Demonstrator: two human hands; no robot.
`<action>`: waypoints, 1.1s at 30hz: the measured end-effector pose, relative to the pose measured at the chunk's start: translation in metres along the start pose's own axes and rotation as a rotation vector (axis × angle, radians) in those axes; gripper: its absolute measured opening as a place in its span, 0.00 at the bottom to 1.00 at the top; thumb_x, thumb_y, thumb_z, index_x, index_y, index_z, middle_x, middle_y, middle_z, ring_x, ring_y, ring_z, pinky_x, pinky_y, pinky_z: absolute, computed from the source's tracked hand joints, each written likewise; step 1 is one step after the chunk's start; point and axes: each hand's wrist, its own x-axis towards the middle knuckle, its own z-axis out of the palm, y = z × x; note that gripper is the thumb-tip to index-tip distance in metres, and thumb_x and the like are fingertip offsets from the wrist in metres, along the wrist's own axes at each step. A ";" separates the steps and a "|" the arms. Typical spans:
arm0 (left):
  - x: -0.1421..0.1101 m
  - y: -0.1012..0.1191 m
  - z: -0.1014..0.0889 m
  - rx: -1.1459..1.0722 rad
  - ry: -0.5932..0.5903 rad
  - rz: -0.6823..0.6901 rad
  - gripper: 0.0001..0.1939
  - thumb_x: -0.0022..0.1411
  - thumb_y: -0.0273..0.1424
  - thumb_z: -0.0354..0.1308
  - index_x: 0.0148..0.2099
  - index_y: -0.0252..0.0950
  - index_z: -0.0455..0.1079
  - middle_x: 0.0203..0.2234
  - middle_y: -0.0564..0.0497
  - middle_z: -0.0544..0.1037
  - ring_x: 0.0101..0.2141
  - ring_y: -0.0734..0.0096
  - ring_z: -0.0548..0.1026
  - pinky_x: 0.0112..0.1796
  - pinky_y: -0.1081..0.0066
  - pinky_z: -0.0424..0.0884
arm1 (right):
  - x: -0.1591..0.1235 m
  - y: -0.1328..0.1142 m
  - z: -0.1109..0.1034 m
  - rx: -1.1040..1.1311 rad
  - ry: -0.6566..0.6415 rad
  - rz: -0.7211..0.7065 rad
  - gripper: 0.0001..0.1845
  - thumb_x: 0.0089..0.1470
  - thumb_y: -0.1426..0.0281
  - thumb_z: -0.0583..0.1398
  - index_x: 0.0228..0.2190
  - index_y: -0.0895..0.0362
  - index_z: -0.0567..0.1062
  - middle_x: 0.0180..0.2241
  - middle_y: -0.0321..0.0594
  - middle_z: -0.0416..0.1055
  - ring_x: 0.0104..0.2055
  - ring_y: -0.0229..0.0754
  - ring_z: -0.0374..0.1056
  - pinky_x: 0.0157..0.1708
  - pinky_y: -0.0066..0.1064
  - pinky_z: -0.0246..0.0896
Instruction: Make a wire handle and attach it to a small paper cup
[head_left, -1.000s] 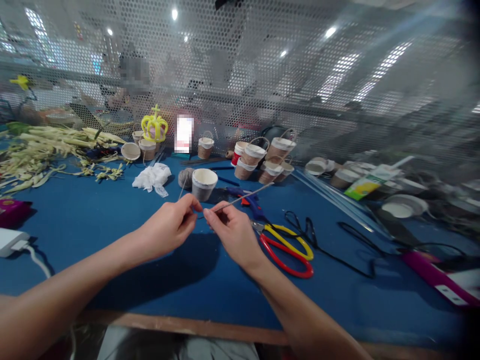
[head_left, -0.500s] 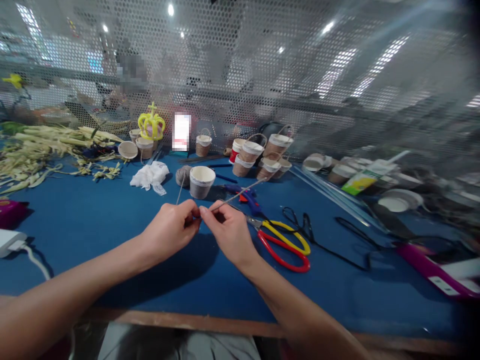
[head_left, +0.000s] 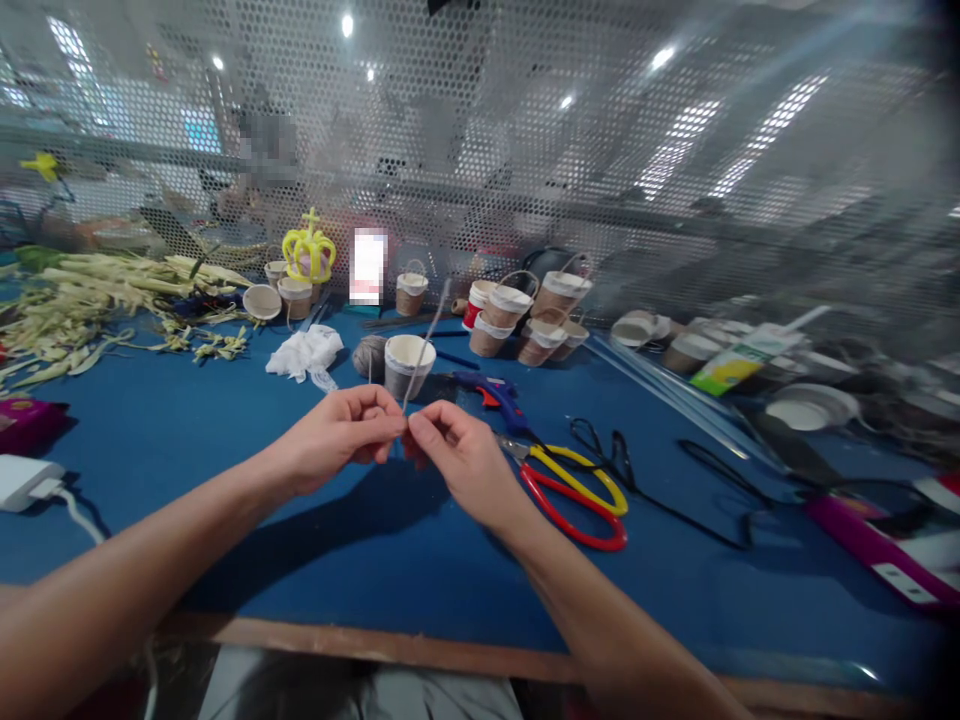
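In front of my body, my left hand (head_left: pixel 341 435) and my right hand (head_left: pixel 469 455) meet fingertip to fingertip. Both are closed in a pinch on a thin, stiff grey strand (head_left: pixel 425 347) that rises from between them, leaning slightly right. Its lower end is hidden by the fingers. Just beyond the hands is a ball of grey yarn (head_left: pixel 370 356), with a bit of yarn coming down toward my left hand. Touching the ball's right side stands a pale paper cup (head_left: pixel 409 380), and the strand passes in front of it.
Scissors with red and yellow handles (head_left: pixel 574 490) and a blue glue gun (head_left: pixel 491 395) lie right of my hands. White tissue (head_left: pixel 306 353) lies left. Several brown cups (head_left: pixel 504 310) stand behind, before a perforated metal screen (head_left: pixel 480 130). Dried husks (head_left: pixel 112 285) cover the far left.
The grey strand has swung from slanting rightward to nearly upright. My left hand has turned and its fingers are less tightly curled. Both hands stay close together.
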 end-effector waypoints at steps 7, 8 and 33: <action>0.004 -0.009 0.007 -0.275 0.071 -0.037 0.09 0.50 0.30 0.60 0.28 0.34 0.62 0.11 0.59 0.67 0.14 0.85 0.61 0.16 0.84 0.52 | -0.002 0.007 0.009 0.216 0.018 0.088 0.10 0.46 0.65 0.60 0.28 0.59 0.69 0.22 0.33 0.67 0.22 0.32 0.59 0.22 0.25 0.56; 0.005 -0.011 0.008 -0.285 0.077 -0.038 0.09 0.50 0.30 0.60 0.28 0.34 0.62 0.10 0.59 0.67 0.13 0.85 0.60 0.15 0.84 0.51 | -0.002 0.008 0.010 0.228 0.039 0.103 0.09 0.45 0.66 0.60 0.27 0.59 0.69 0.21 0.33 0.67 0.21 0.31 0.58 0.22 0.25 0.56; 0.004 -0.014 0.009 -0.287 0.150 0.055 0.09 0.45 0.30 0.65 0.27 0.33 0.69 0.19 0.56 0.71 0.22 0.81 0.67 0.28 0.76 0.63 | 0.000 0.008 0.015 0.558 0.094 0.219 0.10 0.38 0.66 0.65 0.24 0.58 0.74 0.19 0.32 0.68 0.19 0.29 0.54 0.20 0.24 0.44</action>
